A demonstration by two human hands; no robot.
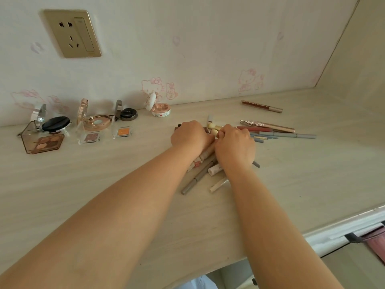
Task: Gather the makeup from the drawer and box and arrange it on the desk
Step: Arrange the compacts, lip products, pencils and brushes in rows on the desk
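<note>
1. This is a home, most likely a bedroom corner fitted out as a vanity.
2. The wall [187, 49] carries pale wallpaper printed with pink cartoon cats and kiss marks, a domestic, personal touch.
3. A gold-coloured wall socket [71, 33] with a switch is set into that wallpaper, the household kind.
4. The bench [104, 184] is pale wood-grain laminate, built into an alcove with a side panel [358, 49] at the right.
5. Personal cosmetics lie spread across it: open compacts [94, 119], small eyeshadow pans [123, 132], and a pile of pencils and lip tubes [270, 130].
6. Pink fabric [377, 240] shows below the bench's front edge.
</note>
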